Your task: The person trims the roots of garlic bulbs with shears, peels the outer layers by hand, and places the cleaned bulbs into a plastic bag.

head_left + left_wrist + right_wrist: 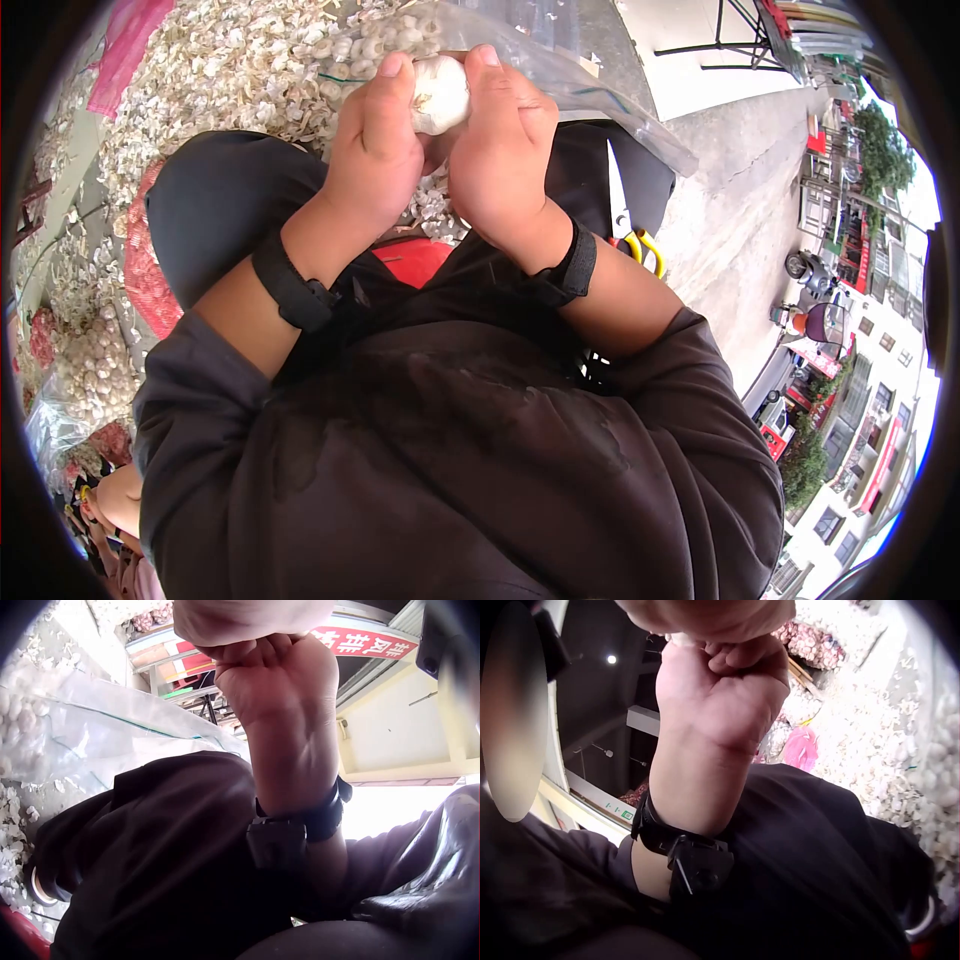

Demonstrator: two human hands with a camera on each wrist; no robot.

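A white garlic bulb (440, 95) is held between both hands above the lap, thumbs on its near side. The left hand (375, 150) grips its left side and the right hand (505, 150) its right side, fingers curled beneath and mostly hidden. In the left wrist view, the left hand (255, 615) fills the top edge, with the right hand (289, 712) beyond it. In the right wrist view, the right hand (712, 615) is at the top and the left hand (720, 697) behind it; the bulb is almost wholly hidden there.
Scissors (618, 190) with yellow handles lie on the right thigh. Clear plastic sheeting (560, 75) spreads past the knees. Loose garlic skins (230, 80) cover the ground ahead and left, beside a red mesh bag (145, 260). Something red (415, 260) shows between the legs.
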